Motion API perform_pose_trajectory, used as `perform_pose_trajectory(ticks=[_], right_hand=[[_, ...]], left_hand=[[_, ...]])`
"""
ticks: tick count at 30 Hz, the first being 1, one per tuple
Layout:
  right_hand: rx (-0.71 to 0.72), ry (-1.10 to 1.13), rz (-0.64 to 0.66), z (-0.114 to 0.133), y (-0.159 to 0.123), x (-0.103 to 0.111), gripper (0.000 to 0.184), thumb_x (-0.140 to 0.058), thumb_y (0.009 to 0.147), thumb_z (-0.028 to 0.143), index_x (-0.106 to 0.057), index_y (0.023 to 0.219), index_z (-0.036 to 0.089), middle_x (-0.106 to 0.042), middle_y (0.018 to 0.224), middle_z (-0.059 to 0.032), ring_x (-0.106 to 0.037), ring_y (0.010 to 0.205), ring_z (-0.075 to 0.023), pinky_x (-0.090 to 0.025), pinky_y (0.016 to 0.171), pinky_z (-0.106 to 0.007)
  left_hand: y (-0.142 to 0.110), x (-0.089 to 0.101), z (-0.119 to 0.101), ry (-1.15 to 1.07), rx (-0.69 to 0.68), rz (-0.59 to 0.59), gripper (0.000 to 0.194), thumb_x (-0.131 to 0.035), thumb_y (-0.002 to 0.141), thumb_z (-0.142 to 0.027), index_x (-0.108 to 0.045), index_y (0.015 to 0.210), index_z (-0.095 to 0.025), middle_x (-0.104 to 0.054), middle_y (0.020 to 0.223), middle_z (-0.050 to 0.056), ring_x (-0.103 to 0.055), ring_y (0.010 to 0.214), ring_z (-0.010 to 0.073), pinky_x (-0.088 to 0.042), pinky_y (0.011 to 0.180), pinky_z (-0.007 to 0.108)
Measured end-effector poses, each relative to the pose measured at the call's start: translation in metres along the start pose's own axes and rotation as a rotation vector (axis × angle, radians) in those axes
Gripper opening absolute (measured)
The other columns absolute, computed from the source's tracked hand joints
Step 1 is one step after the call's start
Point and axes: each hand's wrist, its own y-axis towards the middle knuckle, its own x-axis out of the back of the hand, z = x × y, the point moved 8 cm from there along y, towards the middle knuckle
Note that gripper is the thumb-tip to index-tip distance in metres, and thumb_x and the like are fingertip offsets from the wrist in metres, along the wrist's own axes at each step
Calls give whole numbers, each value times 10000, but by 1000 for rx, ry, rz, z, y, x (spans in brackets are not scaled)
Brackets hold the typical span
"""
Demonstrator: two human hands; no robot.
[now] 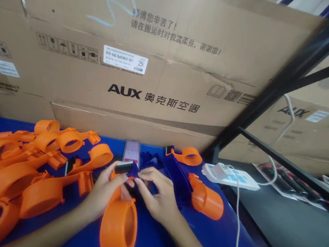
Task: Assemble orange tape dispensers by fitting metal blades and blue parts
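My left hand (105,189) grips an orange tape dispenser (118,227) by its head end, with its ring hanging toward me. A black roller (123,168) lies across that head, beside my left thumb. At the roller's right end sits a small dark blue plastic piece (133,170). My right hand (158,194) pinches this piece between thumb and fingertips, touching the dispenser's head. Part of the head is hidden behind my fingers. Just beyond my hands lies a phone-like device (132,150) with a lit screen.
Many orange dispensers (43,195) are heaped on the blue table (154,238) at left. Two more orange parts (208,200) lie at right, near dark blue pieces (177,178). A white power strip (234,177) with a cable sits by a black frame (258,105). Cardboard boxes (156,80) stand behind.
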Motion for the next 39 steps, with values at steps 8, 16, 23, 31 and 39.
perform_pose_trajectory(ticks=[8, 16, 23, 31, 39], right_hand=[[-126, 84, -12, -9, 0, 5, 110, -606, 995, 282, -697, 1023, 226, -686, 901, -49, -633, 775, -178, -511, 723, -315], [-381, 621, 339, -11, -3, -26, 507, -578, 982, 542, -494, 1405, 276, -695, 1107, -72, -660, 798, -185, -534, 695, -311], [-408, 569, 151, -28, -1, -15, 406, -705, 894, 554, -543, 1098, 242, -643, 971, -41, -642, 886, -203, -517, 794, -327], [-443, 506, 178, -30, -7, -24, 389, -686, 922, 520, -459, 1093, 254, -545, 848, 29, -500, 673, -125, -438, 597, -237], [-407, 469, 198, -26, -6, -26, 357, -669, 936, 515, -445, 1023, 251, -522, 833, 40, -495, 666, -116, -432, 591, -235]], left_hand=[[-2, -3, 5, -59, 101, 52, 505, -745, 851, -286, -517, 1299, -232, -753, 775, 26, -672, 491, 172, -571, 521, 294], [-20, -18, 22, -111, 311, 310, 957, -712, 852, -241, -133, 1612, -295, -790, 816, 88, -743, 551, 250, -559, 562, 324], [-17, -28, 21, -257, 329, 389, 780, -754, 736, -229, -489, 1469, -220, -729, 1244, 193, -761, 1009, 394, -558, 909, 505], [-16, -27, 18, -17, 232, 302, 653, -739, 889, -366, -510, 1471, -178, -779, 1061, 176, -789, 765, 286, -596, 679, 351], [-14, -30, 12, 40, 162, 344, 526, -731, 891, -356, -621, 1379, -193, -733, 1236, 176, -785, 738, 260, -606, 706, 361]])
